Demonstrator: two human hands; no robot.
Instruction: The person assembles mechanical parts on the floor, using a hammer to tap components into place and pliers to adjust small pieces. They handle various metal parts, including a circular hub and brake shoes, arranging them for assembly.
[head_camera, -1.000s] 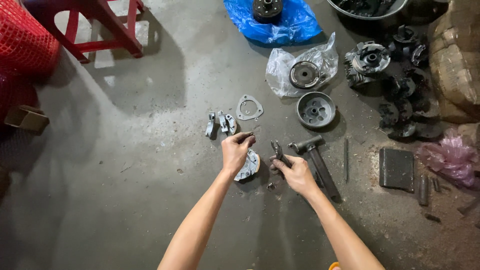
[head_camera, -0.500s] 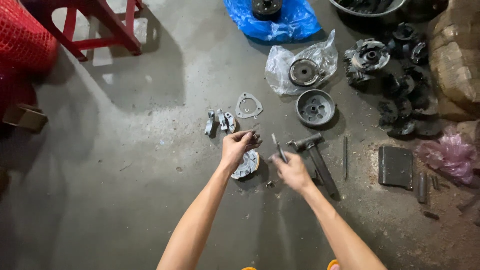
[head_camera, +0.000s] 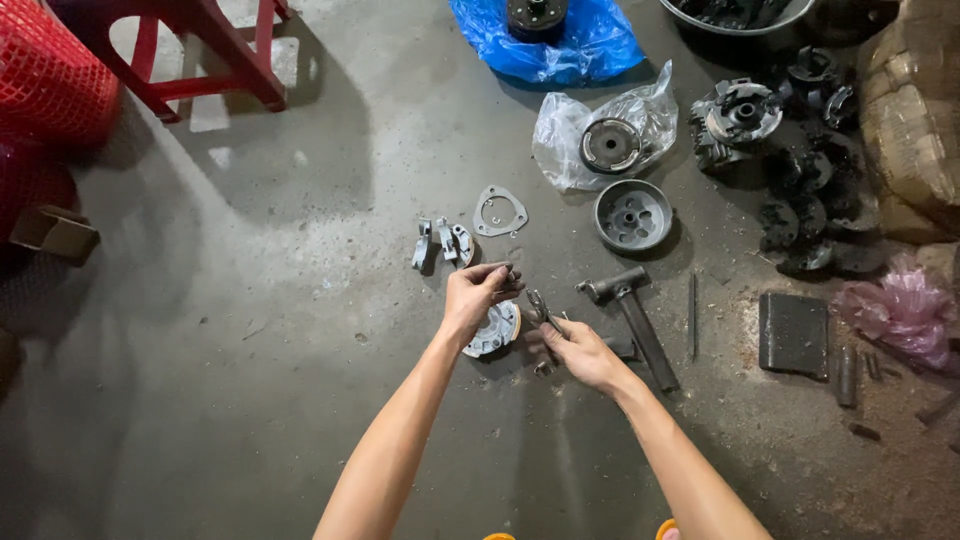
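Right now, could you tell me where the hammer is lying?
In the head view, the hammer lies on the concrete floor just right of the right hand, below the round metal drum.

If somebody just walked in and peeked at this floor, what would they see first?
Probably the two bare arms reaching to the middle of the grey floor, the left hand over a round metal part and the right hand holding a small dark tool. Next, the bright blue plastic bag at the top and the red stool top left.

Two hands (head_camera: 475, 300) (head_camera: 580, 352), one hammer (head_camera: 630, 300), one triangular gasket (head_camera: 499, 212), two plastic bags (head_camera: 560, 45) (head_camera: 600, 125), one drum (head_camera: 632, 214).
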